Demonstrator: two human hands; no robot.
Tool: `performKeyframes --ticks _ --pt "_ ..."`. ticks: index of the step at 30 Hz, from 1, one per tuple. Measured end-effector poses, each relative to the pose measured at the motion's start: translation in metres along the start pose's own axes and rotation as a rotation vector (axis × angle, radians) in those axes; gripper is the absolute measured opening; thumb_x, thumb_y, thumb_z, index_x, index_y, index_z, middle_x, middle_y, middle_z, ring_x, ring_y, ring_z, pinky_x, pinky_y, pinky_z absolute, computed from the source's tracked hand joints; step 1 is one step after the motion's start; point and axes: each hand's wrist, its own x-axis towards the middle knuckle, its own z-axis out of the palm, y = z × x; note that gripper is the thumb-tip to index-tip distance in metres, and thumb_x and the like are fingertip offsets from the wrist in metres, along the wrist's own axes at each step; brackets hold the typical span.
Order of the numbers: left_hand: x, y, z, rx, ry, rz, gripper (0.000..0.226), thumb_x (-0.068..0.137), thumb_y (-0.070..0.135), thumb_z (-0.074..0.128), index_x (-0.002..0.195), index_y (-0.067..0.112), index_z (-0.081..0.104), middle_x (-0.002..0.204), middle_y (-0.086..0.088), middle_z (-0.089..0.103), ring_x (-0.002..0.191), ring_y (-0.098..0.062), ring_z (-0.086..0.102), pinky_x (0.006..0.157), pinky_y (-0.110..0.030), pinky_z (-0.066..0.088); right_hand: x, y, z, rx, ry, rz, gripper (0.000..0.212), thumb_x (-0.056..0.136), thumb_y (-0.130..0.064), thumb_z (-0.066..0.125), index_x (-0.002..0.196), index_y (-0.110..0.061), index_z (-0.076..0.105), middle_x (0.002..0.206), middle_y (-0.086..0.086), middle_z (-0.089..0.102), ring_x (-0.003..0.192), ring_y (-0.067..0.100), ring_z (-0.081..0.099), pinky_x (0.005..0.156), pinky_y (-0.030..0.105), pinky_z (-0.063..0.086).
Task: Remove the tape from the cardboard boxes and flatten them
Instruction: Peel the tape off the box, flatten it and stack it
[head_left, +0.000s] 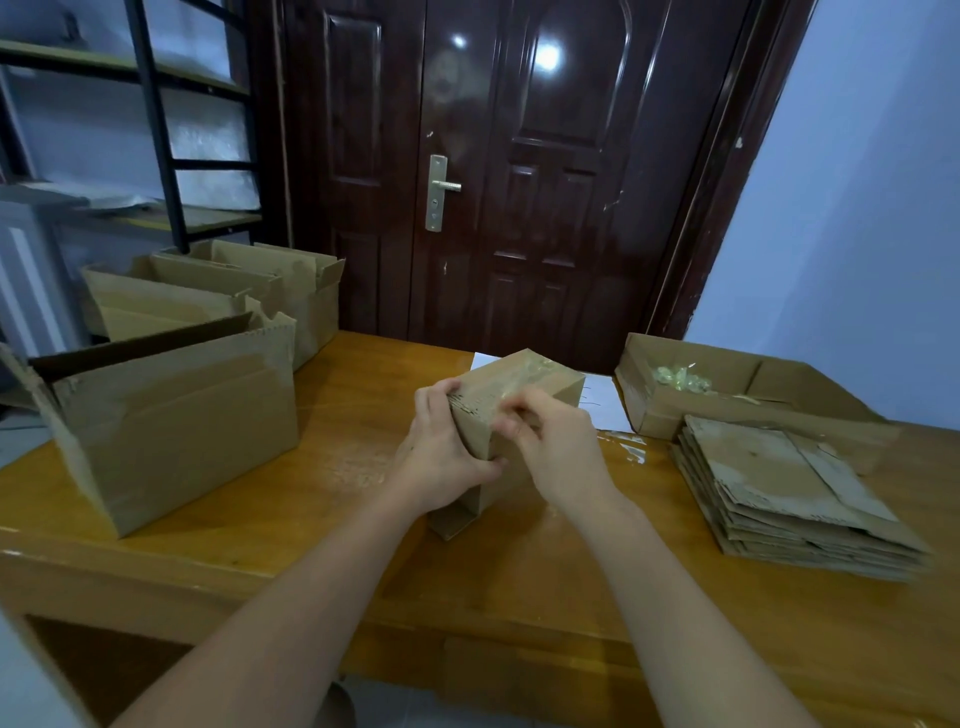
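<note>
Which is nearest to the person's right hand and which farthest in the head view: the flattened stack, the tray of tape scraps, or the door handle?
From the right hand:
1. Flattened stack, on the table just to its right.
2. Tray of tape scraps, farther back on the right, behind the stack.
3. Door handle, well beyond the table, on the dark door.

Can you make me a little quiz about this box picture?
1. True or false: the small cardboard box stands on the wooden table.
2. What does the left hand do? A) holds the box B) opens the door C) lies flat
3. The flattened boxes are stacked on the table's ____ side.

Key: 1 true. 2 A. 3 right. The right hand picks at the box's top with curled fingers.
</note>
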Motion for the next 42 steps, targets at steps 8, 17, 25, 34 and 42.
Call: performKeyframes --ticks 8,17,25,34,42 --pt "0.001 -0.002 0.002 -0.011 0.017 -0.019 0.112 0.055 0.070 0.083 0.143 0.047 0.017 0.128 0.026 0.022 0.118 -0.012 0.048 0.088 -0.040 0.062 0.002 0.010 0.006 -0.371 -0.060 -0.308 0.008 0.091 -0.012 0.071 0.099 -0.011 0.073 0.129 0.006 0.068 0.103 0.026 0.070 0.088 0.036 0.058" --pt "-0.004 0.003 0.011 0.065 0.122 -0.016 0.115 0.053 0.076 0.078 0.145 0.041 0.020 0.133 0.020 0.024 0.120 -0.008 0.042 0.091 -0.035 0.057 0.031 0.005 0.003 -0.623 -0.227 -0.295 0.039 0.087 -0.016 0.071 0.077 -0.029 0.036 0.073 -0.013 0.043 0.065 0.010 0.047 0.055 0.028 0.042" --pt "0.001 0.005 0.003 0.263 0.089 0.003 0.125 0.051 0.086 0.072 0.150 0.033 0.017 0.149 0.015 0.017 0.126 -0.008 0.035 0.094 -0.036 0.055 0.016 0.020 -0.008 -0.497 -0.163 -0.405 0.027 0.094 -0.018 0.070 0.088 -0.027 0.045 0.080 -0.012 0.053 0.069 0.008 0.051 0.059 0.012 0.037" --pt "0.008 0.005 -0.013 0.199 -0.035 0.031 0.118 0.055 0.070 0.084 0.147 0.036 0.017 0.137 0.022 0.018 0.117 -0.010 0.045 0.087 -0.034 0.059 0.015 0.031 -0.014 -0.343 -0.186 -0.472 0.018 0.097 -0.009 0.063 0.114 -0.004 0.066 0.101 0.006 0.071 0.089 0.023 0.070 0.080 0.043 0.059" --pt "0.007 0.004 -0.023 0.179 -0.099 0.058 0.118 0.054 0.069 0.081 0.147 0.038 0.018 0.142 0.024 0.016 0.120 -0.010 0.044 0.090 -0.034 0.058 0.021 0.020 -0.018 -0.045 -0.211 -0.146 0.033 0.098 -0.015 0.063 0.078 -0.037 0.048 0.111 -0.006 0.072 0.120 0.008 0.061 0.095 0.043 0.054"
